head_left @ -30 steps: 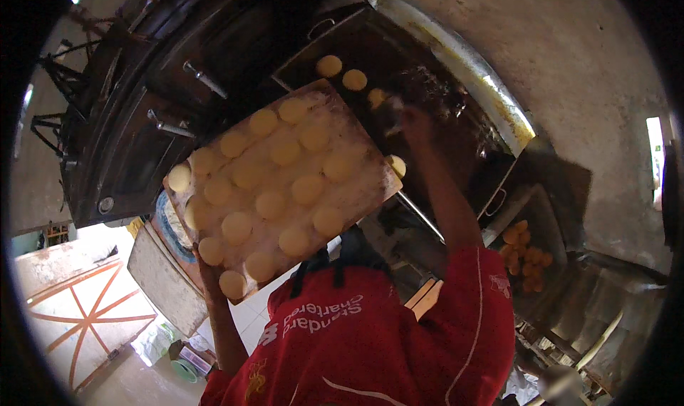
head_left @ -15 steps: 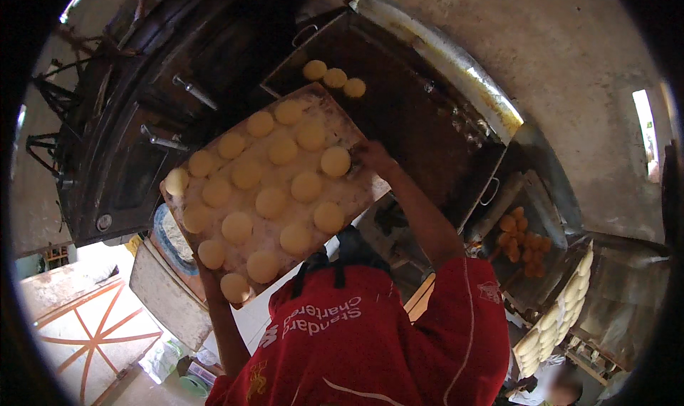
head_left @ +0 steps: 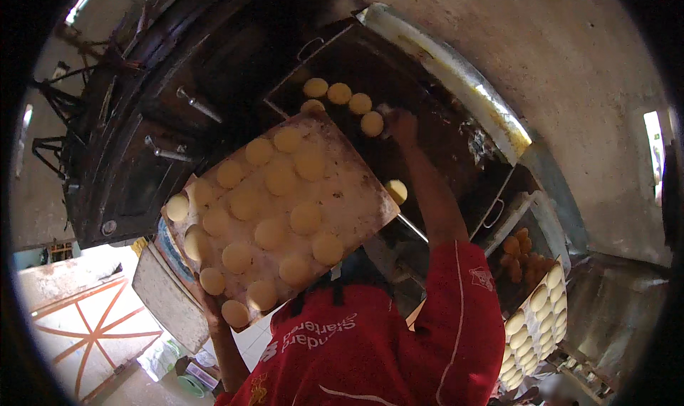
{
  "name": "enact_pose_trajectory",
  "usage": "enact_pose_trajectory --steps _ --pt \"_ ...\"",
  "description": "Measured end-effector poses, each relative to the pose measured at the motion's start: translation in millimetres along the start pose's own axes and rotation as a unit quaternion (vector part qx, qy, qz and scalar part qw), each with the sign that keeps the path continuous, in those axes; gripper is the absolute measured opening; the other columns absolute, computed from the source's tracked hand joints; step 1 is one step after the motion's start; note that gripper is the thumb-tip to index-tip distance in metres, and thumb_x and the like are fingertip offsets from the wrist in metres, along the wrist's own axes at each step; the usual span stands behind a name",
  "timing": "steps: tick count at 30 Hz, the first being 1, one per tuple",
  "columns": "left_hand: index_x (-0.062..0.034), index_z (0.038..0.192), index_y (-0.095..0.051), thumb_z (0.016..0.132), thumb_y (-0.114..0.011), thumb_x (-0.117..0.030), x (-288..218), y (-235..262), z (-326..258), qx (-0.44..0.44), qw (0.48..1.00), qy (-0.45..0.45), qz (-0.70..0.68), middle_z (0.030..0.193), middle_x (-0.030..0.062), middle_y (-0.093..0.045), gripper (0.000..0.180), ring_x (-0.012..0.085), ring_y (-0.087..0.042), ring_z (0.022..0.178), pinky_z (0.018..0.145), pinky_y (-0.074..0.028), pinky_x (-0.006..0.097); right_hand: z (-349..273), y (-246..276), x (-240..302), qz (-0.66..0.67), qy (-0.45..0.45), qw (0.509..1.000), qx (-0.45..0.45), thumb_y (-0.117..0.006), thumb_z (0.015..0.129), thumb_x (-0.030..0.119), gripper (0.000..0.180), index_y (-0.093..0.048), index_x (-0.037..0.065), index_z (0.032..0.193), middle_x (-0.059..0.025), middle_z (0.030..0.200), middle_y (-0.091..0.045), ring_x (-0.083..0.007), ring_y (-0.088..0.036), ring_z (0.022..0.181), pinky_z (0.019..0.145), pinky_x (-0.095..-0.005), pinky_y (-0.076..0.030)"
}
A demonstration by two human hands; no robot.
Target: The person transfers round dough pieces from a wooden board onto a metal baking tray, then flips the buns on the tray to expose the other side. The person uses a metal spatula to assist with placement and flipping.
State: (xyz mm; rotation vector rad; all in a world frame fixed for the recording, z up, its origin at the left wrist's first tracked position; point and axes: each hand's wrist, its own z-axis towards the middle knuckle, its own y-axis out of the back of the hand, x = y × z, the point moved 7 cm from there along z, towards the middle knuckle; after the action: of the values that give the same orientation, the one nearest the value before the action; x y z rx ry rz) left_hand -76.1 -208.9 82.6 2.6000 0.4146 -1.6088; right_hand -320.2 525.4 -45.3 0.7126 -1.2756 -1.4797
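My left hand [head_left: 208, 308] holds the near left edge of a floury board [head_left: 349, 196], its fingers mostly hidden underneath. Several pale, round dough pieces [head_left: 306, 218] lie spaced out on the board, its right part bare. The board overlaps the near left side of a large dark rectangular pan [head_left: 434, 171]. Inside the pan, a curved row of dough rounds [head_left: 360, 104] lies near the far left corner. My right hand [head_left: 403, 126] reaches over the pan, beside the nearest round of that row; its fingers are too dark and blurred to read. Another round [head_left: 396, 191] shows by the board's right corner.
Metal loop handles [head_left: 493, 213] stick out from the pan's ends. To the right lie browned pieces [head_left: 516, 253] and a tray [head_left: 534, 320] of pale dough pieces. Dark doors with metal handles [head_left: 199, 105] stand at the left. A blue-rimmed basin [head_left: 171, 245] is partly behind the board.
My right hand has moved from the board's right edge farther out over the pan. The row in the pan has grown by a round, and the board's right part has lost rounds.
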Motion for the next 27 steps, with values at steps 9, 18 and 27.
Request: enact_pose_trajectory --steps 9,18,27 --pt "-0.0153 0.155 -0.029 0.104 -0.046 -0.049 54.8 60.2 8.1 0.02 0.995 0.019 -0.099 0.142 0.0099 -0.048 0.063 0.0255 -0.053 0.125 0.1 -0.051 0.043 -60.0 42.6 134.9 0.264 -0.001 0.959 0.101 -0.069 0.084 0.029 0.028 -0.074 0.005 0.096 -0.0171 0.089 -0.073 -0.0364 -0.071 0.084 0.078 -0.0449 -0.055" --pt "-0.0145 0.154 -0.032 0.103 -0.045 -0.053 51.7 46.6 5.3 0.03 0.984 0.073 -0.161 0.142 0.0103 -0.049 0.065 0.0268 -0.054 0.127 0.1 -0.052 0.045 -112.4 42.1 223.5 0.479 -0.055 0.825 0.296 -0.069 0.085 0.018 0.023 -0.075 0.003 0.101 -0.0166 0.099 -0.073 -0.021 -0.07 0.092 0.082 -0.0365 -0.054" --pt "-0.0138 0.153 -0.034 0.102 -0.044 -0.057 58.6 77.9 9.5 0.03 0.968 0.095 -0.229 0.142 0.0107 -0.051 0.067 0.0281 -0.055 0.128 0.1 -0.053 0.047 -45.4 25.6 44.7 0.314 -0.075 0.939 0.12 -0.069 0.086 0.027 0.033 -0.073 0.006 0.11 -0.0168 0.103 -0.073 -0.031 -0.071 0.094 0.082 -0.0401 -0.056"
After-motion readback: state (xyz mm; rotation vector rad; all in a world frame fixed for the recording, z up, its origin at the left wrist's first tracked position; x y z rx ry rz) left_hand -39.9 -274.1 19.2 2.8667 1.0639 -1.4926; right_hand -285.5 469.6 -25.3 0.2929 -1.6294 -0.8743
